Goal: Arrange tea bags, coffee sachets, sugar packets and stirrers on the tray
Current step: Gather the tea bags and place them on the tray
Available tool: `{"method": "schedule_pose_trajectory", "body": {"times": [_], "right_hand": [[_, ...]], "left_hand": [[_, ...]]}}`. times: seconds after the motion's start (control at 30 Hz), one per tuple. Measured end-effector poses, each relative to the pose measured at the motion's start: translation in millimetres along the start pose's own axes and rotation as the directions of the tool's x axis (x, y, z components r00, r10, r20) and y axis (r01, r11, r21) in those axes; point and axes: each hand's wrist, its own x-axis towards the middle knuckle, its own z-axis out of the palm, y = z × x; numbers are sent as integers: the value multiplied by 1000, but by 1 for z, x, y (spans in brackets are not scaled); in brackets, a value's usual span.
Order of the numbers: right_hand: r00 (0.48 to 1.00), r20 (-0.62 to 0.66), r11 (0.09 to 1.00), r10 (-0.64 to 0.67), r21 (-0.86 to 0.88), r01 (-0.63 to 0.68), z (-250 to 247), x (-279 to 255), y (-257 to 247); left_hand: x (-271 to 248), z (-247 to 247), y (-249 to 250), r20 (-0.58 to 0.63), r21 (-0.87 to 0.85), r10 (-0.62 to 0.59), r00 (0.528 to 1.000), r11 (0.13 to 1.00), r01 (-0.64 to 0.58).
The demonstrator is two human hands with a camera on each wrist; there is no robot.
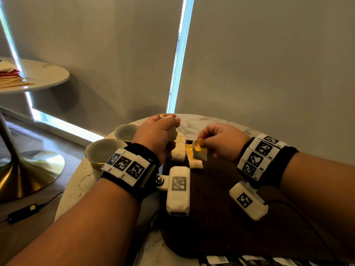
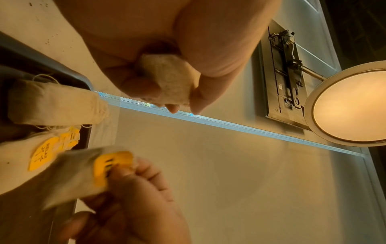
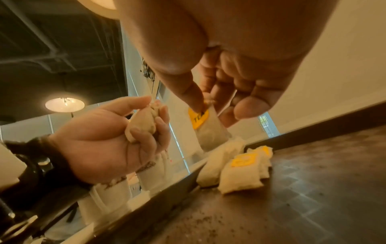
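Observation:
A dark wooden tray (image 1: 215,217) lies on the round marble table (image 1: 76,181). Several cream tea bags (image 1: 177,150) with yellow tags lie in a row at the tray's far left corner (image 3: 240,173). My left hand (image 1: 157,131) grips a bunch of cream tea bags (image 3: 142,125) in its fist above the tray's far edge. My right hand (image 1: 217,141) pinches one tea bag (image 1: 199,150) by its yellow tag (image 3: 198,118), and the bag hangs just above the row (image 2: 73,173).
Two pale cups (image 1: 103,152) (image 1: 125,132) stand left of the tray. A second round table (image 1: 38,73) at the far left carries wooden stirrers (image 1: 13,82) and red packets (image 1: 9,71). A black cable and adapter (image 1: 23,212) lie on the floor.

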Motion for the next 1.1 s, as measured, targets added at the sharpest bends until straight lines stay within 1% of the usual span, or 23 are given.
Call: {"method": "schedule_pose_trajectory", "body": {"times": [0.07, 0.13, 0.2, 0.27, 0.3, 0.33, 0.43, 0.53, 0.67, 0.9, 1.0, 1.03, 1.1], "right_hand": [[996, 73, 997, 41, -68, -36, 0, 0, 2], [979, 182, 988, 97, -135, -73, 0, -1, 0], [941, 298, 973, 158, -207, -98, 0, -2, -3], [906, 374, 963, 197, -249, -107, 2, -1, -3], [904, 376, 959, 203, -264, -105, 5, 0, -3], [912, 357, 955, 200, -278, -101, 7, 1, -2], [957, 234, 952, 173, -289, -102, 13, 7, 0], [974, 153, 955, 164, -271, -118, 16, 13, 2], [980, 116, 952, 159, -281, -121, 19, 18, 5], [986, 90, 946, 137, -306, -104, 19, 19, 5], [994, 32, 967, 100, -240, -90, 17, 16, 3], [996, 36, 978, 87, -194, -78, 16, 14, 1], [990, 113, 994, 89, -70, -82, 15, 8, -2]], "left_hand": [[0, 0, 0, -6, 3, 5, 1000, 1000, -5], [0, 1, 1, -6, 3, 5, 1000, 1000, -5], [-1, 1, 1, -8, 8, 4, 1000, 1000, -4], [-2, 1, 1, -3, 5, 2, 1000, 1000, -2], [-2, 1, 1, 2, 2, 1, 1000, 1000, -1], [-2, 1, 1, 5, -1, -1, 1000, 1000, 1], [-1, 0, 1, -5, -1, -6, 1000, 1000, 6], [-1, 0, 1, -10, -7, -13, 1000, 1000, 13], [-1, 0, 1, -6, -14, -21, 1000, 1000, 21], [-1, 1, 2, -17, -6, -26, 1000, 1000, 26], [0, 1, 1, -27, -12, -29, 999, 1000, 29], [0, 1, 1, -33, -15, -30, 999, 999, 30], [1, 1, 0, -42, -26, -33, 999, 999, 32]]}}
